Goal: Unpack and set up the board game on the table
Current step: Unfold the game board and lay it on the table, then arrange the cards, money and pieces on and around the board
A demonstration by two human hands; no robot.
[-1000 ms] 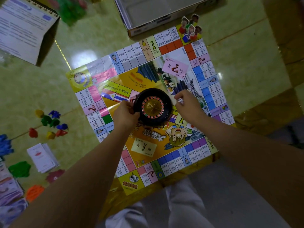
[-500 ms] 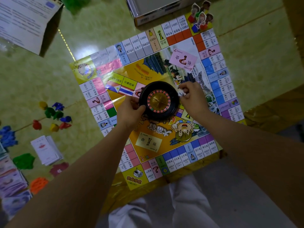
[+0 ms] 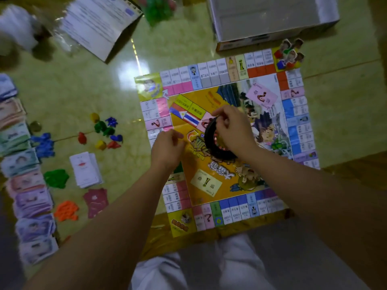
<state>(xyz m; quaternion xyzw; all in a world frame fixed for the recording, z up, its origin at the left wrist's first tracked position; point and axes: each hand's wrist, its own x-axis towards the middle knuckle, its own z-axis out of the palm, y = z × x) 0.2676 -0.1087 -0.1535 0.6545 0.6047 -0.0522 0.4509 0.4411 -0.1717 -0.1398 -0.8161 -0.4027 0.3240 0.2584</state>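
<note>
The game board [image 3: 297, 114] lies flat before me. Over its middle is the black roulette wheel [image 3: 209, 139], tilted — my right hand [image 3: 232, 130] grips its rim, fingers curled. My left hand [image 3: 167, 147] hovers just beside it, fingers loosely curled — whether they pinch anything, I cannot tell.

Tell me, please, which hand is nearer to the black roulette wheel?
Right. The right hand grips the roulette wheel at its rim; the left hand is apart, to its left.
</note>
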